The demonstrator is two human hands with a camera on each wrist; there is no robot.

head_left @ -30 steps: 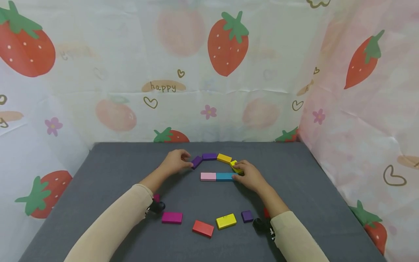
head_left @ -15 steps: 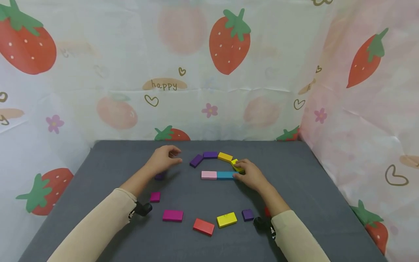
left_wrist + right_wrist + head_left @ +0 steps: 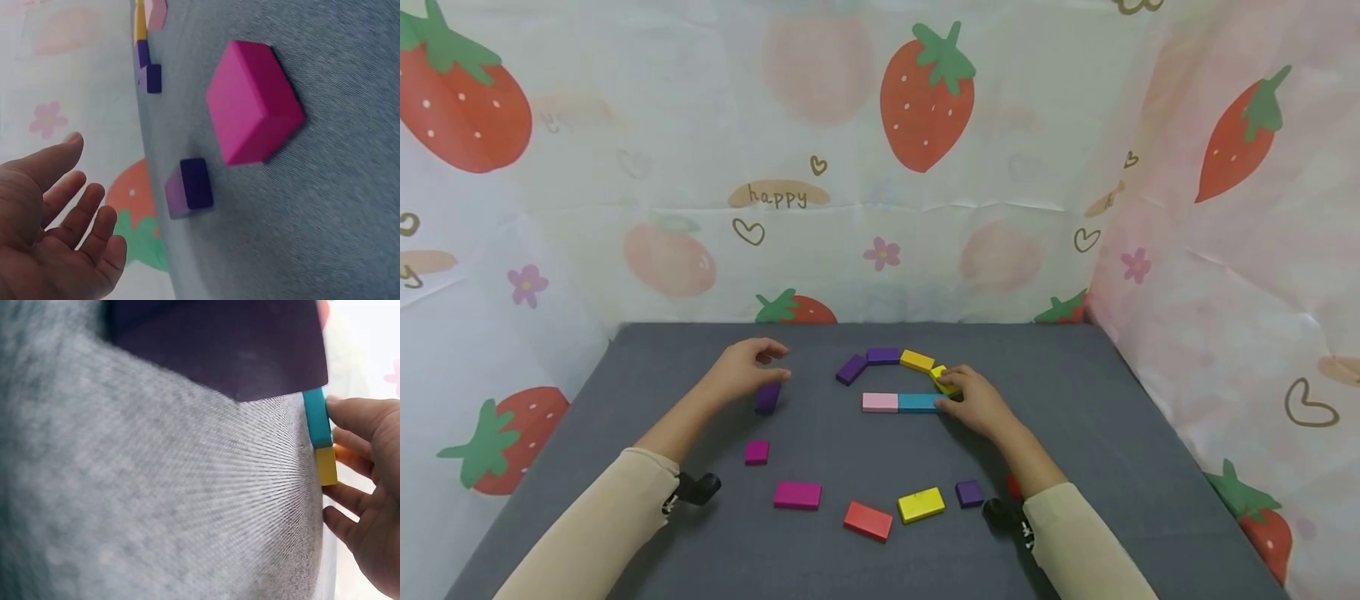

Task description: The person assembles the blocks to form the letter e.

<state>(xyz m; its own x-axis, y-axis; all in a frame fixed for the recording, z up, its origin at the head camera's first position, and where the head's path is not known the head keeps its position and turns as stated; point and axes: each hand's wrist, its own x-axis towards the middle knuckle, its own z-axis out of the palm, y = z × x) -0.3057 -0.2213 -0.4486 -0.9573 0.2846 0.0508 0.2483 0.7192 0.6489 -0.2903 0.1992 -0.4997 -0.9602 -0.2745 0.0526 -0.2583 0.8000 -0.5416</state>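
In the head view my left hand [image 3: 748, 367] is over the left side of the table, fingers apart and loosely bent, nothing between them. Just below its thumb stands a purple block [image 3: 767, 398], apart from the fingers in the left wrist view. My right hand [image 3: 977, 403] holds a yellow block [image 3: 942, 379] at the arc's right end, its fingers curled at it. The right thumb touches the end of a blue block [image 3: 917, 403], which lies against a pink block [image 3: 880, 402]. Two purple blocks [image 3: 852, 369] and another yellow block [image 3: 917, 360] complete the arc behind.
Nearer me lie a small magenta block [image 3: 757, 452], a longer magenta block [image 3: 797, 495], a red block [image 3: 868, 521], a yellow block [image 3: 921, 505] and a small purple block [image 3: 969, 493]. Another red piece [image 3: 1015, 486] is partly hidden by the right arm. A printed curtain backs the grey table.
My left hand has let go of the arc's leftmost purple block and moved left to above the lone purple block. My right hand stays at the yellow and blue blocks.
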